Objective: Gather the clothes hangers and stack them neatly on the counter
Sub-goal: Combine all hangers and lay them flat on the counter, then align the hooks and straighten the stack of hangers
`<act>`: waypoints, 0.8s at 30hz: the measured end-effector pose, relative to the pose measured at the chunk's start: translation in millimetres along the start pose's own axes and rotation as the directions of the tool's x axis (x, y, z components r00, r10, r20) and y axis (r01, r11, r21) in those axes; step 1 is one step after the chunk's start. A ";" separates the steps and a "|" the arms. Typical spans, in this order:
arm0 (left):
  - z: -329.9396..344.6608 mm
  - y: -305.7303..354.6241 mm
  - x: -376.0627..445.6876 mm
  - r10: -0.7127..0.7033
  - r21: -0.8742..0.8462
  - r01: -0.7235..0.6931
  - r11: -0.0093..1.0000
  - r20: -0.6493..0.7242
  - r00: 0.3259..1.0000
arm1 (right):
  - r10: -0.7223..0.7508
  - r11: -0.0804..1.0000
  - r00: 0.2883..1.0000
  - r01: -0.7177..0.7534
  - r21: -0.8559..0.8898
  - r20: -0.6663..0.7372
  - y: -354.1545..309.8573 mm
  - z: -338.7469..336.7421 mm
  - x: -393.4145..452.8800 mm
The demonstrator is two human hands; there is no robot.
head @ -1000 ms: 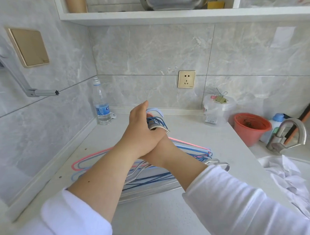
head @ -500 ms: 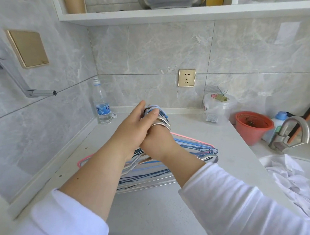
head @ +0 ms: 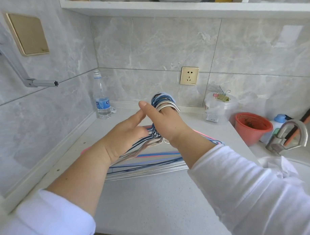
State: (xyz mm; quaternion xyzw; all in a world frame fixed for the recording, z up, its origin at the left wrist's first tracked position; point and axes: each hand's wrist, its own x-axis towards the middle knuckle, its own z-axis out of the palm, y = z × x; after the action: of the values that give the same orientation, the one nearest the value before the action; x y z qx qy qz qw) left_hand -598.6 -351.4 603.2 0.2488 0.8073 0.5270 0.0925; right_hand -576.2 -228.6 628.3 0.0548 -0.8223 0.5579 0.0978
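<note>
A bundle of several wire and metal clothes hangers (head: 152, 163), blue, pink and silver, lies flat on the pale counter (head: 153, 205) with the bars towards me. Their hooks (head: 161, 99) stand up together at the far side. My right hand (head: 166, 125) is closed around the necks just under the hooks, and the hooks curl over its fingers. My left hand (head: 124, 136) rests on the left shoulders of the bundle beside the necks, with its fingers spread and nothing gripped.
A water bottle (head: 102, 103) stands in the back left corner. At the back right are a clear plastic tub (head: 219, 108) with binder clips and a red pot (head: 253, 128). A faucet (head: 288, 137) and white cloth (head: 279, 167) are at the right, by the sink.
My left hand has come off the hooks and dropped down to the left onto the hangers' shoulders. The loose hangers have been drawn together into a tighter bundle.
</note>
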 end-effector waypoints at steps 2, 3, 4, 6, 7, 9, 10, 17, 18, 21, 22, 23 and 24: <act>-0.9 -11.9 -2.6 -0.080 0.297 0.075 0.952 0.005 0.997 | 0.007 1.000 1.000 -0.007 -0.026 0.002 2.7 -0.3 1.4; 3.3 -13.1 -3.8 -0.090 0.424 0.092 0.901 -0.023 0.996 | 0.009 0.999 1.000 -0.009 -0.046 0.004 5.0 0.0 1.1; 8.4 -17.8 -2.3 -0.092 0.523 0.102 0.846 -0.045 0.995 | 0.014 0.997 1.000 -0.014 -0.072 -0.004 7.0 1.1 0.3; 16.8 -28.9 2.9 -0.093 0.678 0.107 0.727 -0.056 0.994 | 0.016 0.996 1.000 -0.018 -0.086 -0.027 12.7 3.5 -0.6; 20.0 -36.5 5.7 -0.098 0.728 0.110 0.677 -0.059 0.993 | 0.015 0.996 0.999 -0.019 -0.092 -0.036 14.4 4.1 -1.3; 24.3 -48.7 9.2 -0.077 0.780 0.115 0.615 -0.086 0.993 | 0.014 0.992 0.999 -0.018 -0.127 -0.033 15.4 4.8 -2.4; 27.0 -51.0 9.6 -0.042 0.793 0.117 0.597 -0.115 0.992 | 0.005 0.990 1.000 -0.008 -0.144 -0.022 16.2 5.0 -3.1; 40.1 -62.4 12.3 0.130 0.824 0.155 0.545 -0.265 0.955 | -0.087 0.983 0.996 0.084 -0.161 -0.011 25.2 8.8 -9.8; 41.0 -63.8 12.5 0.130 0.823 0.156 0.546 -0.267 0.955 | -0.092 0.980 0.996 0.090 -0.178 -0.007 26.7 8.3 -9.6; 43.0 -70.2 14.6 0.129 0.828 0.163 0.536 -0.271 0.954 | -0.045 0.958 0.999 0.043 -0.284 0.001 32.5 8.2 -6.3; 43.3 -71.7 15.1 0.133 0.830 0.164 0.534 -0.273 0.953 | -0.034 0.941 0.999 0.033 -0.336 0.001 35.2 9.0 -4.3; 43.3 -72.7 16.0 0.139 0.831 0.163 0.532 -0.275 0.951 | -0.031 0.923 1.000 0.030 -0.384 0.003 38.0 10.0 -1.4; 43.2 -72.7 17.3 0.143 0.830 0.161 0.534 -0.277 0.950 | -0.025 0.909 1.000 0.024 -0.417 0.002 40.4 9.8 1.5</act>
State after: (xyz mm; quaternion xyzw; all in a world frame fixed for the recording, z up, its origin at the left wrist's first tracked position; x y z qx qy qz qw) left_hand -617.8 -331.4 521.5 0.1715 0.9658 0.1031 -0.1651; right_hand -586.7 -222.7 588.5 0.0421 -0.9215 0.3683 0.1157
